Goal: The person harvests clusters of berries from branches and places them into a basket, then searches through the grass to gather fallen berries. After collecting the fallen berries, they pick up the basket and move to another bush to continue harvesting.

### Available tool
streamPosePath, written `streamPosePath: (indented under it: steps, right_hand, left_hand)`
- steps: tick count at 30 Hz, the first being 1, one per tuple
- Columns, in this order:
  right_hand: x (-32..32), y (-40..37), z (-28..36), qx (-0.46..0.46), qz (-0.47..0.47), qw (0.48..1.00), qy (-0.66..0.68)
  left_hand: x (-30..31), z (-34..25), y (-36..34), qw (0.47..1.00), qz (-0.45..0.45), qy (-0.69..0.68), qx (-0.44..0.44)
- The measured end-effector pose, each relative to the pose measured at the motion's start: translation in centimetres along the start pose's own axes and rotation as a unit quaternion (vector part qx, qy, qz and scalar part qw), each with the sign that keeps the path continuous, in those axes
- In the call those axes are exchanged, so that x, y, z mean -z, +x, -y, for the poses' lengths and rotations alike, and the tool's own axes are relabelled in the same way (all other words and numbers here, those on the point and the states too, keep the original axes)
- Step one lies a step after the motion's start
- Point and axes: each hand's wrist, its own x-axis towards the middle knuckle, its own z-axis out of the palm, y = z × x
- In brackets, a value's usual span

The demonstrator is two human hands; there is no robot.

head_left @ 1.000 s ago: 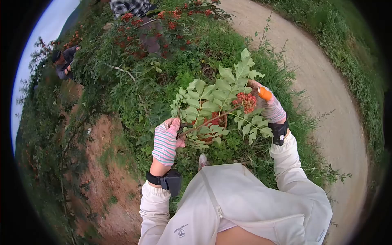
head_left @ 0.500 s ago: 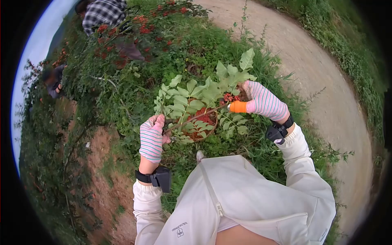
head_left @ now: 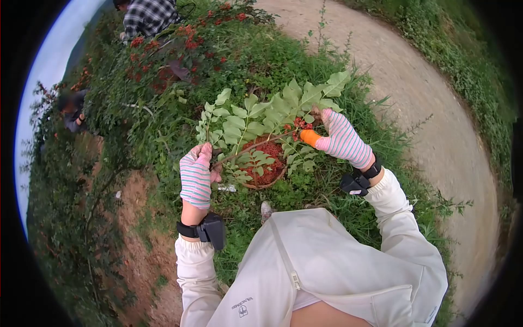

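A leafy branch (head_left: 251,147) with green leaflets stretches between my two hands. My left hand (head_left: 196,171), in a striped fingerless glove, is closed around the bare left end of its stem. At the other end, my right hand (head_left: 342,136), gloved alike and with an orange cover on the thumb, closes at a small cluster of red berries (head_left: 299,126). Its fingertips are partly behind leaves. Below the branch sits a round basket (head_left: 263,187) holding many red berries (head_left: 269,161); leaves hide part of it.
Bushes with red berry clusters (head_left: 190,41) grow at the upper left. A person in a checked shirt (head_left: 147,19) is behind them, and another person (head_left: 73,111) is farther left. A dirt road (head_left: 419,98) curves along the right, past grass. Bare soil (head_left: 144,218) lies left.
Both hands and the branch have shifted slightly left in view, the right hand also a little lower. More of the basket's berries shows under the branch. Both hands keep their hold.
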Motion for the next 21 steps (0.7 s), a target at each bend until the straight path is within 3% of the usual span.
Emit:
streamPosePath:
  steps: [2, 8, 11, 13, 15, 17, 18, 19, 21]
  right_hand:
    - [-0.1, 0.0, -0.1, 0.031, -0.012, 0.999, 0.018]
    - [-0.5, 0.2, -0.8, -0.003, -0.017, 0.998, 0.062]
    - [-2.3, 1.5, 0.1, 0.003, -0.091, 0.995, -0.037]
    - [-3.9, 3.0, 0.2, -0.111, -0.111, 0.986, -0.061]
    - [-6.2, 4.8, -1.7, -0.131, -0.126, 0.983, -0.027]
    - [-8.5, 6.6, -3.2, -0.027, -0.302, 0.948, 0.096]
    - [-8.2, 6.8, -1.4, -0.072, -0.294, 0.927, 0.220]
    - [-8.3, 6.8, -1.5, -0.071, -0.292, 0.928, 0.222]
    - [-8.0, 6.7, -2.0, -0.171, -0.274, 0.884, 0.339]
  left_hand:
    - [-0.1, 0.0, 0.1, 1.000, 0.002, -0.006, -0.011]
    - [-0.9, 0.0, 0.2, 1.000, -0.018, 0.000, -0.013]
    - [-1.5, 0.2, 0.3, 0.999, -0.036, -0.001, -0.016]
    - [-2.2, 0.5, 0.4, 0.996, -0.078, 0.032, -0.010]
    - [-2.2, 1.8, 1.2, 0.995, -0.094, 0.033, -0.023]
    - [-2.2, 2.6, 1.7, 0.989, -0.134, 0.053, -0.042]
    - [-2.1, 2.8, 1.9, 0.987, -0.145, 0.051, -0.044]
    - [-1.9, 3.0, 2.3, 0.987, -0.148, 0.051, -0.045]
    - [-1.0, 3.1, 2.6, 0.986, -0.157, 0.047, -0.044]
